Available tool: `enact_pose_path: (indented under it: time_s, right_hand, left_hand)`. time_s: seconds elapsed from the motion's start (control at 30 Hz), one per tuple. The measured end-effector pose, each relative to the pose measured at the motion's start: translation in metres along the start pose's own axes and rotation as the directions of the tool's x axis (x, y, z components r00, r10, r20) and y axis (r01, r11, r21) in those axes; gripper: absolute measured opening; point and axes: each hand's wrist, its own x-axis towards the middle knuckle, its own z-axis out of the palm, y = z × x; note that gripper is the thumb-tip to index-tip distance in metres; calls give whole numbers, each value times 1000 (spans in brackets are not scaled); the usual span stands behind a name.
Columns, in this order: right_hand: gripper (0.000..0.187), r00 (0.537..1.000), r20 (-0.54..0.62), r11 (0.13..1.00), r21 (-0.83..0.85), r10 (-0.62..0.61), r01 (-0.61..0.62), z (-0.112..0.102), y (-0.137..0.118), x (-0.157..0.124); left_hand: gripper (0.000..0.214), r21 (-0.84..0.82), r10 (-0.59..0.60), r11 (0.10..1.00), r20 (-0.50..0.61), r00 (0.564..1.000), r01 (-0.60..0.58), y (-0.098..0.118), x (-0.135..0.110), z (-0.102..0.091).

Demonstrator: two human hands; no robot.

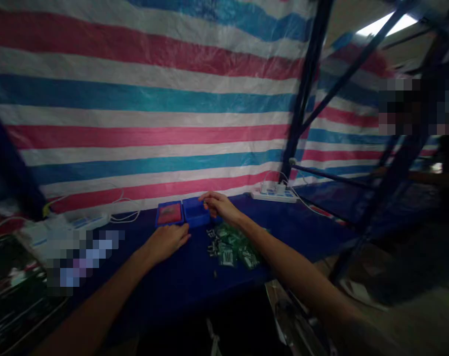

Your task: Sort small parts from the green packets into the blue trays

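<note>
My left hand (168,242) rests low over the table, just in front of a blue tray (157,217) with a red inside. Its fingers are loosely bent and slightly apart, and I see nothing held in them. Above a second blue tray (187,211) hangs my right hand (217,203), its fingertips drawn together. Whatever is between them is too small or dark to name. Under my right wrist lies a pile of small green-tinted plastic bags (231,242) with metal parts inside. Loose small metal pieces (211,242) are scattered along the pile's left side.
The blue tabletop (183,277) runs along a striped plastic sheet (153,113). A white power strip (274,194) with cables stands at the back right, another (89,221) at the left. A dark crate (17,287) is at far left. Another person stands beyond the metal frame (302,99).
</note>
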Motion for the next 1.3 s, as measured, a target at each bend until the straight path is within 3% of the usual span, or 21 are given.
enact_pose_path:
  time_s: [0.5, 0.87, 1.3]
  right_hand:
    - [20, 1000, -18, 1000, -24, 10, -10, 2, 5, 3]
    - [19, 997, 6, 991, -106, -77, 77, 4, -3, -3]
    - [19, 999, 5, 993, -108, -47, 47, 3, -1, 0]
  left_hand:
    - [27, 7, -7, 1000, -5, 1000, 7, -3, 4, 3]
    - [23, -62, 4, 998, -23, 1000, -5, -9, 3, 2]
    - [24, -80, 5, 997, -22, 1000, -6, -8, 4, 7]
